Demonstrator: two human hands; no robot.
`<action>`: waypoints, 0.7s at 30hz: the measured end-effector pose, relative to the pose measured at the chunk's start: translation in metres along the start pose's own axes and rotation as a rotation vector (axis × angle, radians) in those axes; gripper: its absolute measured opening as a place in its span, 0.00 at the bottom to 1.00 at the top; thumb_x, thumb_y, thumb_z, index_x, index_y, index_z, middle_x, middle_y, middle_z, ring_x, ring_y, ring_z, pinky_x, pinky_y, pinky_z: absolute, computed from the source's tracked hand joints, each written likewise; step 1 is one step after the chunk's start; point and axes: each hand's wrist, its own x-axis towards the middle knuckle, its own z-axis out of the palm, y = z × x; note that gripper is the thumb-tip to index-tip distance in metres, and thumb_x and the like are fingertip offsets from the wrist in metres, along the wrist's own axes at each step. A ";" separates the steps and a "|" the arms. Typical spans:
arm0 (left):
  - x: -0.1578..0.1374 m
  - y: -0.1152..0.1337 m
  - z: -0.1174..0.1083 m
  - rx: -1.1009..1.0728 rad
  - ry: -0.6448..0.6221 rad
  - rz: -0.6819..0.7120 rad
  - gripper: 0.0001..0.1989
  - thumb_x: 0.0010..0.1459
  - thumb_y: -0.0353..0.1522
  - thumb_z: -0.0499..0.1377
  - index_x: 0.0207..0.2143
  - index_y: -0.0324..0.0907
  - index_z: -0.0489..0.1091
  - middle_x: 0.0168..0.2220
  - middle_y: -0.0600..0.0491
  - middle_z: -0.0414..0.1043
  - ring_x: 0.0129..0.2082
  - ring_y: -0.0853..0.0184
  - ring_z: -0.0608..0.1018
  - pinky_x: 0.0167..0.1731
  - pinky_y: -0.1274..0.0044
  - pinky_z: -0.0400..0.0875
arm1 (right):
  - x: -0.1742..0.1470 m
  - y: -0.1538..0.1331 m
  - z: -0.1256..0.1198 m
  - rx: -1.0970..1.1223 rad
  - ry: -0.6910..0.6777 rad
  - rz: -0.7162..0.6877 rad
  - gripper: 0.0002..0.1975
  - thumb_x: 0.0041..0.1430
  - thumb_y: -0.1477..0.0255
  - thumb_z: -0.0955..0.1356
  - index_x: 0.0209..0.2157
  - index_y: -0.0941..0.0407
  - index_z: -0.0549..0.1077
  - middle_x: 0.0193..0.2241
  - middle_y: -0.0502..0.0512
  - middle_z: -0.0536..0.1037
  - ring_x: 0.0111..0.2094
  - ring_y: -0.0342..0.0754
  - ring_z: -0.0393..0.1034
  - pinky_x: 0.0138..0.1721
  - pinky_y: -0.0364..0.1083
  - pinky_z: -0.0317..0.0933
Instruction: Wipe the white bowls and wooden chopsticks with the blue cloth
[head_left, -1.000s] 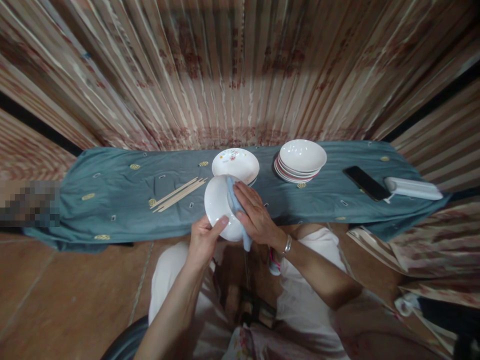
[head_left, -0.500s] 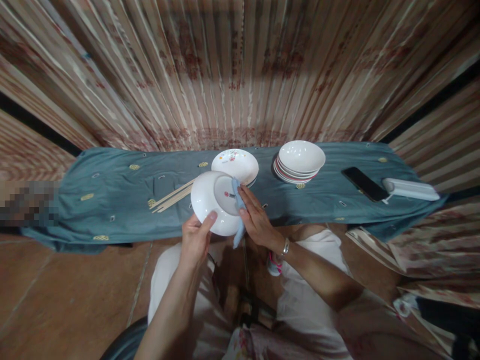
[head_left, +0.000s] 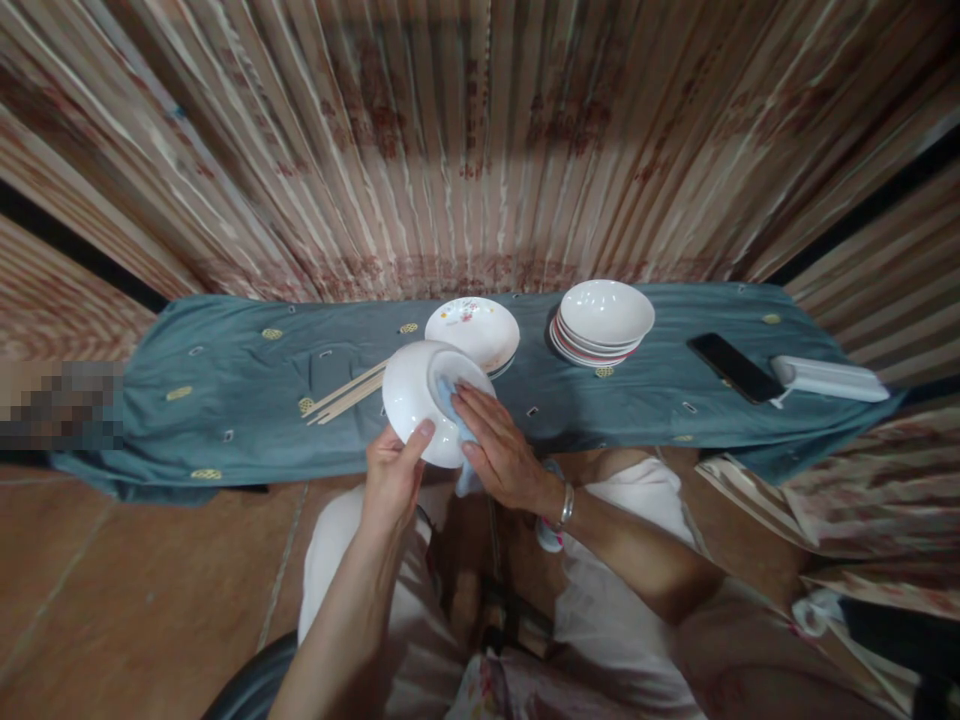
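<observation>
My left hand (head_left: 395,468) grips a white bowl (head_left: 409,395) by its lower left rim, thumb on the outside. The bowl is tilted, with its underside and foot ring facing me. Against that underside my right hand (head_left: 499,450) presses a light blue cloth (head_left: 452,395), its fingers stretched together over it. A loose end of the cloth hangs below the bowl. Just behind the held bowl stands a floral-patterned white dish (head_left: 472,325), partly covered by it, with another rim showing beneath.
Several stacked white bowls (head_left: 606,315) stand right of the floral dish. Wooden chopsticks (head_left: 349,392) lie to the left. A black phone (head_left: 735,367) and a white device (head_left: 829,378) lie at the right on the green tablecloth (head_left: 247,400). A pleated curtain (head_left: 480,150) hangs behind.
My right hand has moved left with the cloth, from the bowl's right edge onto the middle of its base, hiding the printed mark. My left hand keeps its hold.
</observation>
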 end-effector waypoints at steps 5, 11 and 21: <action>-0.002 -0.008 -0.003 0.055 -0.057 -0.025 0.18 0.38 0.37 0.70 0.34 0.38 0.77 0.32 0.49 0.79 0.30 0.65 0.78 0.35 0.74 0.72 | 0.007 -0.001 -0.004 0.026 0.020 0.009 0.28 0.65 0.70 0.54 0.65 0.56 0.44 0.65 0.58 0.52 0.65 0.51 0.45 0.64 0.58 0.47; -0.002 -0.020 -0.010 0.162 -0.110 -0.019 0.16 0.43 0.37 0.68 0.33 0.36 0.77 0.29 0.49 0.78 0.27 0.67 0.76 0.30 0.76 0.70 | 0.010 0.011 -0.005 0.031 0.037 0.121 0.27 0.66 0.68 0.53 0.65 0.54 0.45 0.64 0.55 0.53 0.66 0.51 0.43 0.64 0.59 0.45; -0.002 -0.021 -0.009 0.152 -0.089 0.038 0.17 0.42 0.37 0.68 0.35 0.37 0.77 0.34 0.48 0.79 0.32 0.64 0.78 0.37 0.73 0.71 | 0.004 0.031 0.004 0.072 0.108 0.357 0.26 0.66 0.63 0.54 0.64 0.52 0.49 0.65 0.54 0.51 0.66 0.49 0.41 0.65 0.57 0.40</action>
